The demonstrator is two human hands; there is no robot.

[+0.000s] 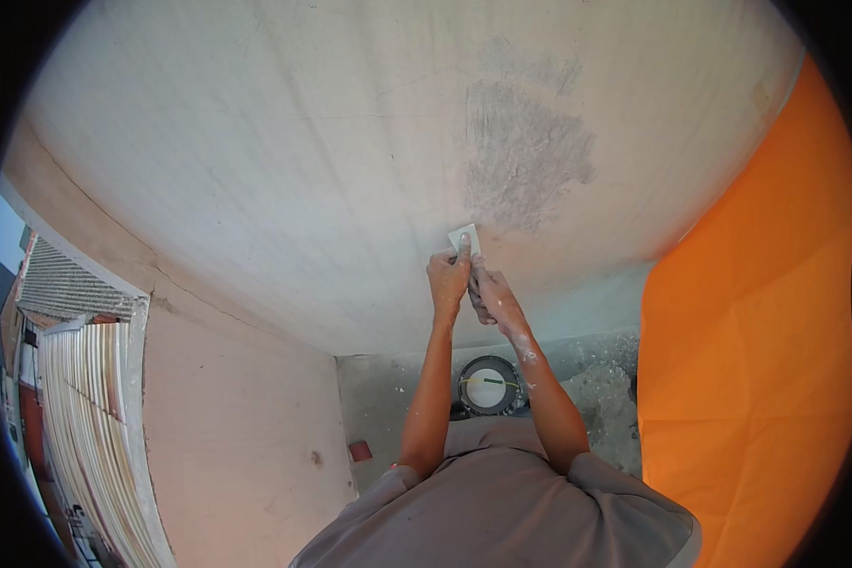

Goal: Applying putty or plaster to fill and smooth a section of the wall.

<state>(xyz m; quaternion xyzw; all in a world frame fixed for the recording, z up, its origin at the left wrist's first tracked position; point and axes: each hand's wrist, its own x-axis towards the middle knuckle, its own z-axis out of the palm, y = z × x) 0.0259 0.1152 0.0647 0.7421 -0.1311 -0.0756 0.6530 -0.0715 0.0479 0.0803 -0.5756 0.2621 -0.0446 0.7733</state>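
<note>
In front of the wall, both my hands are together on a small flat scraper (463,236) with a pale, squared blade. My left hand (448,281) is closed at the blade, its thumb pressed flat on the face. Just right of it, my right hand (498,296) is closed round the scraper's lower part, which its fingers hide. Whitish smears mark the right hand and forearm. Above the blade, a rough grey patch (525,156) shows on the pale wall (284,142). I cannot tell whether the blade touches the wall.
Below my hands a dark round bucket (466,399) with whitish contents stands on the speckled grey floor (374,379). An orange sheet (748,331) hangs at the right. A reddish block (360,451) lies by the left wall (237,407), which has a window opening.
</note>
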